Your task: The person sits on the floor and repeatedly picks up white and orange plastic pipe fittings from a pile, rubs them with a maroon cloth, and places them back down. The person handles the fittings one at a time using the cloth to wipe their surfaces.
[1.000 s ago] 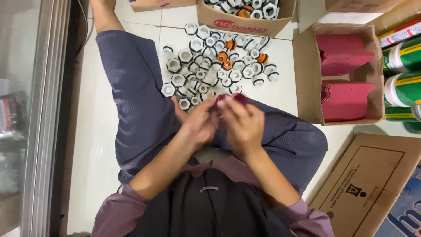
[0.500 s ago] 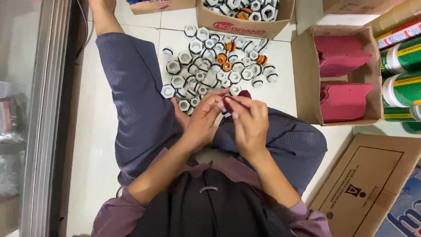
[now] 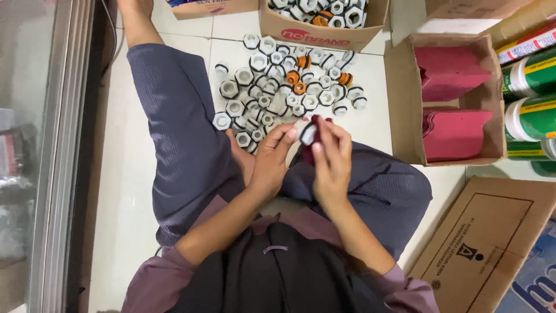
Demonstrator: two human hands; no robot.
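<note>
Item 1, nearest: my left hand [image 3: 267,162], forearm rising from the lap, fingers curled and thumb pressed to a small white fitting [image 3: 307,134] held over the crossed legs.

Item 2: my right hand [image 3: 330,159], forearm angled in from the right, fingers closed round the same fitting together with a dark red piece [image 3: 315,120] that shows above and below the fingers. Both hands meet at the fitting, touching it from either side; what the red piece is, I cannot tell.

Item 3: legs in blue-grey trousers [image 3: 179,127], left leg stretched forward along the floor, right leg folded across.

Item 4: white tiled floor [image 3: 133,191], on which I sit.

Item 5: loose heap of white hexagonal fittings [image 3: 272,87] on the floor just beyond the hands, a few orange ones [image 3: 296,81] mixed in.

Item 6: open cardboard box [image 3: 446,93] to the right of the heap, holding stacks of dark pink sheets.

Item 7: flat cardboard carton [image 3: 486,243] on the floor near right.

Item 8: green-and-white canisters [image 3: 530,98] at the far right edge.

Item 9: farthest, a cardboard box of more fittings [image 3: 324,23] at the top.

Item 10: metal door track [image 3: 63,145] along the left.
</note>
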